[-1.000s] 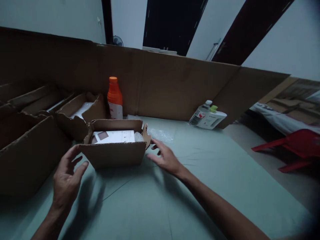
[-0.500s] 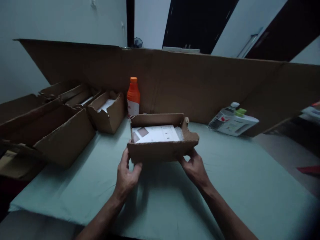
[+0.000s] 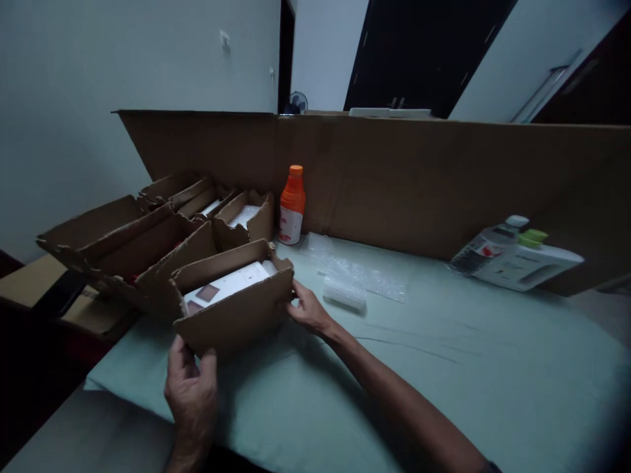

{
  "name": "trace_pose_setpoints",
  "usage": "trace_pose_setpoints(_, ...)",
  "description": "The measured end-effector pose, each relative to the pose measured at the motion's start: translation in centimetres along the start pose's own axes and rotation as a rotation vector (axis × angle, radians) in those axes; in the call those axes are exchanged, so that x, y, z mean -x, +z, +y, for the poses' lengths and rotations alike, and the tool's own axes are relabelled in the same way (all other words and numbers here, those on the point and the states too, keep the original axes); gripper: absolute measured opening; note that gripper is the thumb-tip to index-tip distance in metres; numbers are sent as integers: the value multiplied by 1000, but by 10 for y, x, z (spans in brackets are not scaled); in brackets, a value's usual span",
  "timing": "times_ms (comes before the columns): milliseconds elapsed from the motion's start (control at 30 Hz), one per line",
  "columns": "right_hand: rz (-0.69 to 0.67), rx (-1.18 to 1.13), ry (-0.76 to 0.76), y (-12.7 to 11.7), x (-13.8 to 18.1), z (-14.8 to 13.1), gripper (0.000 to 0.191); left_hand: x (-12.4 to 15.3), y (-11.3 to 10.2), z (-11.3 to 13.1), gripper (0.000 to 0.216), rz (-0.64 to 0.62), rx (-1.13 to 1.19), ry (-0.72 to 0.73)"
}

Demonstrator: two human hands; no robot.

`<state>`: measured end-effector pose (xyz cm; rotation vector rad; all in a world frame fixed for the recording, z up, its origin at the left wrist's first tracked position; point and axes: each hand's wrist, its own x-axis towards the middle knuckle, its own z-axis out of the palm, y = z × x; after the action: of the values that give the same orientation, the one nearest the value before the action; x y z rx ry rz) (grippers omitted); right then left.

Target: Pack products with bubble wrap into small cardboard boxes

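Left hand [image 3: 191, 387] and right hand [image 3: 308, 309] gripping open cardboard box [image 3: 236, 315] ends, long axis left-near to right-far

Open brown cardboard box [image 3: 236, 309] with ragged torn edges, tilted slightly, held at its near left corner and right end, white flat package [image 3: 224, 288] with a brown square label lying inside, close beside a row of similar boxes

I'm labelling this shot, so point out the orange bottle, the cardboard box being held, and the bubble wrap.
orange bottle [image 3: 292, 200]: head view, on its orange shoulder.
cardboard box [image 3: 241, 315]: head view, near wall.
bubble wrap [image 3: 345, 289]: head view, folded middle.
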<state>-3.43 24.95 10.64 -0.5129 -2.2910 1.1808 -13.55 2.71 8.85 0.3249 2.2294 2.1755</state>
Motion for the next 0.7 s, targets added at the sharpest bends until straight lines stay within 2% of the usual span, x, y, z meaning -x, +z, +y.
trace_pose_setpoints(100,-74,90,-13,23,-41,8,56,-18,-1,-10,66,97,-18,22)
trace_pose_setpoints(233,-64,188,50,52,-76,12,53,-25,3,-25,73,33,24,-16)
trace_pose_setpoints(367,-71,305,113,77,-90,8,37,-28,8,-28,78,-13,-45,-36)
trace_pose_setpoints(467,-115,359,106,83,-82,3,33,-34,8,-25,82,9,-126,-13)
trace_pose_setpoints(567,-115,443,16,60,-51,2,43,-37,2,-28,79,7,-249,-45)
trace_pose_setpoints(633,-75,579,-38,27,-21,6,55,-37,-5,-36,77,-29,-320,-85)
trace_pose_setpoints(700,-18,749,21,-15,8,16,67,-34,-11,-45,80,-81,-333,-118)
